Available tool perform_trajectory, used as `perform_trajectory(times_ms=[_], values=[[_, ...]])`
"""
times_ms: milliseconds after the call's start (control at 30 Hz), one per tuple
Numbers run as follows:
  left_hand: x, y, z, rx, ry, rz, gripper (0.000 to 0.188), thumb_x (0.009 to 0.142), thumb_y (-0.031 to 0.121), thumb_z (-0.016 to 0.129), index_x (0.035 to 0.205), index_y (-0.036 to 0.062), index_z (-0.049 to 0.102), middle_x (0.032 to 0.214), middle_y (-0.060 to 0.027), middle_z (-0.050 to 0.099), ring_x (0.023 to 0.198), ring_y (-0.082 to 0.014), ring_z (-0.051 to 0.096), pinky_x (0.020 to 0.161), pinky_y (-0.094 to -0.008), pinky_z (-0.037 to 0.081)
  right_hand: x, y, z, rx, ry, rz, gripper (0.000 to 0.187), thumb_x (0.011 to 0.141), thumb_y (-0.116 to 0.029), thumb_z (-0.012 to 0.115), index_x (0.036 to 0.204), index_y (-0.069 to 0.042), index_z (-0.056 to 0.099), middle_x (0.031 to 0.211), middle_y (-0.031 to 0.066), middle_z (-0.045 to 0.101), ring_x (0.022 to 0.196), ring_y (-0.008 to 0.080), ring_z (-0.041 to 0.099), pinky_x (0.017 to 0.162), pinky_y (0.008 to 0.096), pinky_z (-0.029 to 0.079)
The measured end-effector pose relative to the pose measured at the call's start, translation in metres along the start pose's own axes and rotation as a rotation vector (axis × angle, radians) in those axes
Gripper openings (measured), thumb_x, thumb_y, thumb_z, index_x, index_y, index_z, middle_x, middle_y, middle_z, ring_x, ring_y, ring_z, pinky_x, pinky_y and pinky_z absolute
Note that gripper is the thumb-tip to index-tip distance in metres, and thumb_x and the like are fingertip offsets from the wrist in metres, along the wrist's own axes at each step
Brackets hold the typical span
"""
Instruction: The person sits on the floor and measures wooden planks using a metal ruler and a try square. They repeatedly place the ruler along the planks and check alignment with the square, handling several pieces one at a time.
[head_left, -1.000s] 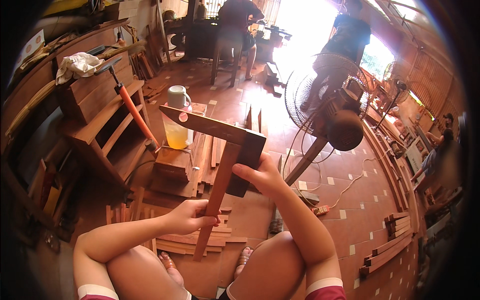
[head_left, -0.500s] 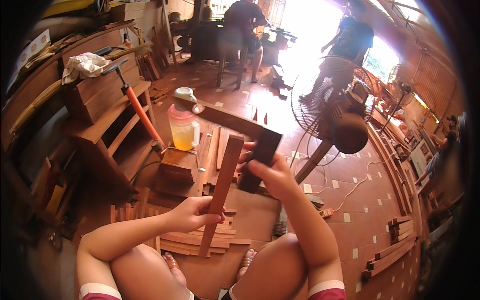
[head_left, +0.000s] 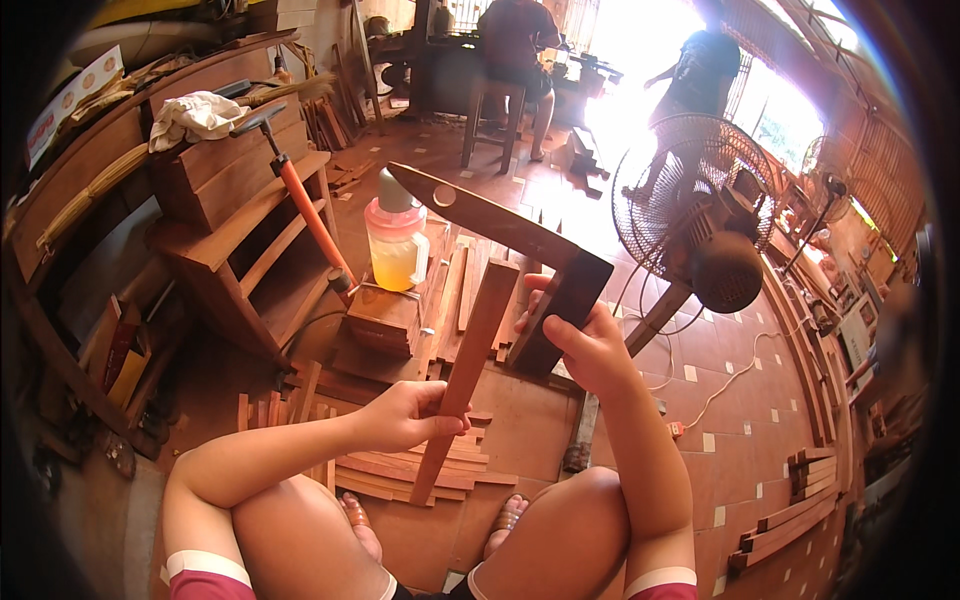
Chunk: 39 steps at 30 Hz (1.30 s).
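My left hand [head_left: 415, 415] is closed round a narrow reddish-brown wooden strip [head_left: 467, 375], held tilted with its upper end leaning right. A wooden try square [head_left: 490, 222] is in my right hand [head_left: 580, 345], gripped by its thick dark stock. Its long flat blade, with a round hole near the tip, points up and left above the strip. Strip and square look apart, with a small gap between the strip's top and the stock. Below my left hand, several similar wooden strips [head_left: 385, 470] lie on the tiled floor.
Ahead, a jug of yellow drink [head_left: 392, 250] stands on a wooden block [head_left: 385, 318]. An orange-barrelled hand pump [head_left: 310, 205] leans by wooden furniture [head_left: 215, 250] at left. A fan [head_left: 695, 210] stands at right, its cord on the floor. Two people are further back.
The try square's blade has come into sharper view, and its stock sits slightly right of the strip. Both hands keep their holds; the whole view has shifted a little.
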<state>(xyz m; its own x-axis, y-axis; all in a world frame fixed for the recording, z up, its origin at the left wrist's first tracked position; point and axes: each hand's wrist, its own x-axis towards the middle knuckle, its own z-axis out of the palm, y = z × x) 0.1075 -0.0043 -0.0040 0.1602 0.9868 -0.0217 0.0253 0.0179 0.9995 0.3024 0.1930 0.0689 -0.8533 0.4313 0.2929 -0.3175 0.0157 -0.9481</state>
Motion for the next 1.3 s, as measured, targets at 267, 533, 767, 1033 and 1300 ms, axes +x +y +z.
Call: perform_trajectory(times_ms=[267, 533, 767, 1033, 1300], values=[[0.001, -0.005, 0.004, 0.067, -0.022, -0.013, 0.025, 0.098, 0.006, 0.061, 0.12, -0.0022, 0.056, 0.106, -0.0095, 0.068, 0.104, -0.0173, 0.066, 0.094, -0.0324, 0.052, 0.0, 0.0, 0.003, 0.031, -0.012, 0.009, 0.057, 0.094, -0.014, 0.068, 0.144, 0.001, 0.044, 0.108, 0.0081, 0.069, 0.102, 0.0138, 0.064, 0.092, 0.0315, 0.052], [0.004, -0.004, 0.006, 0.11, -0.024, -0.011, 0.024, 0.097, 0.006, 0.062, 0.119, -0.0024, 0.056, 0.105, -0.0099, 0.069, 0.102, -0.0167, 0.067, 0.092, -0.0323, 0.053, -0.003, 0.006, 0.005, 0.043, 0.008, 0.039, 0.052, 0.09, -0.013, 0.074, 0.135, 0.001, 0.051, 0.113, 0.0054, 0.066, 0.102, 0.0127, 0.063, 0.09, 0.0305, 0.054], [0.002, -0.003, 0.007, 0.131, -0.011, -0.019, 0.023, 0.097, 0.005, 0.062, 0.118, -0.0022, 0.057, 0.105, -0.0098, 0.069, 0.101, -0.0162, 0.067, 0.091, -0.0316, 0.053, -0.002, 0.01, 0.007, 0.026, 0.014, 0.109, 0.042, 0.089, -0.015, 0.076, 0.123, -0.001, 0.056, 0.113, 0.005, 0.066, 0.102, 0.0114, 0.063, 0.088, 0.0291, 0.054], [0.002, -0.009, 0.007, 0.139, -0.005, -0.002, 0.022, 0.097, 0.005, 0.062, 0.117, -0.0017, 0.058, 0.104, -0.0093, 0.069, 0.1, -0.0154, 0.067, 0.09, -0.0312, 0.053, -0.002, 0.014, 0.01, 0.04, 0.012, 0.103, 0.043, 0.087, -0.012, 0.077, 0.123, -0.001, 0.057, 0.114, 0.006, 0.067, 0.103, 0.0127, 0.063, 0.09, 0.0304, 0.053], [0.002, -0.009, 0.006, 0.158, -0.012, 0.001, 0.023, 0.097, 0.004, 0.062, 0.119, -0.0015, 0.057, 0.105, -0.0091, 0.069, 0.101, -0.0151, 0.066, 0.09, -0.0313, 0.053, -0.002, 0.014, 0.009, 0.071, -0.009, 0.116, 0.041, 0.088, -0.01, 0.076, 0.123, -0.001, 0.057, 0.114, 0.0062, 0.067, 0.105, 0.0137, 0.063, 0.091, 0.0319, 0.053]])
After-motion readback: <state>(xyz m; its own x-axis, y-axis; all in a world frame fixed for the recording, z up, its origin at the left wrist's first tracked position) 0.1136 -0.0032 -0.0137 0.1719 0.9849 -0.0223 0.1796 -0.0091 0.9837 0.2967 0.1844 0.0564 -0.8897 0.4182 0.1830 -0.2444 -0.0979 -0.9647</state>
